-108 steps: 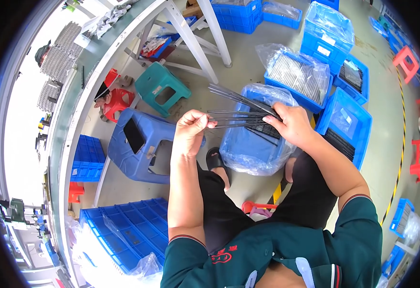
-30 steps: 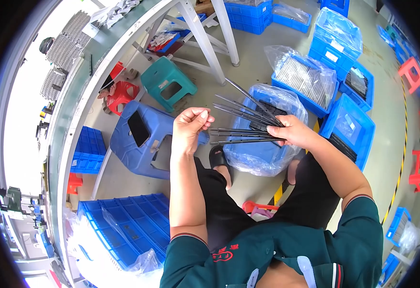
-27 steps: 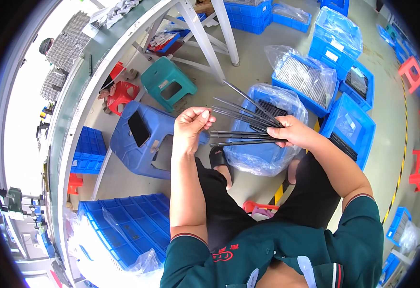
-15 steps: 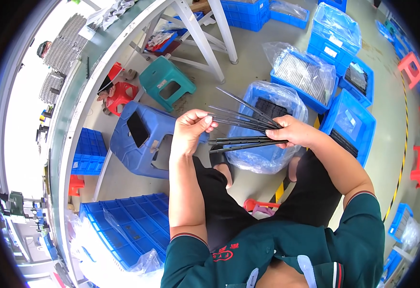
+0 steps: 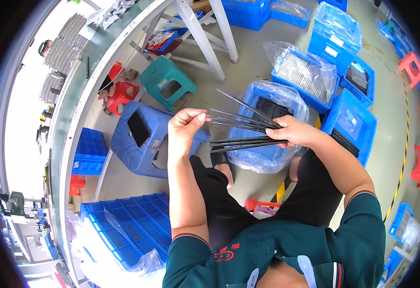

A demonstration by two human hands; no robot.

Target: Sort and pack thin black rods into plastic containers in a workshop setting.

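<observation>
Head view: the right hand (image 5: pixel 290 130) gripped a fan of black rods (image 5: pixel 243 141), thumb over the bundle and fingers closed beneath. The rods hung above the lined bin (image 5: pixel 267 152), hiding part of it, their free ends pointing past its left edge. The left hand (image 5: pixel 187 126) stood left of the lined bin, thumb and fingertips brought together at the ends of the upper rods; whether a rod was pinched there could not be told.

More black rods lay inside the lined bin at its far end. A clear plastic bag (image 5: pixel 255 166) bulged around its edges. To its left stood a blue stool (image 5: pixel 120 144) bearing a dark phone (image 5: pixel 138 129); a green stool (image 5: pixel 154 76) stood beyond, to the far left. Close by on the far right of the lined bin was a bin of pale rods (image 5: pixel 331 93), partly covered by plastic, and behind that, stacked bins (image 5: pixel 326 50). Directly right was an open blue bin (image 5: pixel 363 127) containing dark rods (image 5: pixel 344 142). The person's legs flanked the near side, restricting space there.
</observation>
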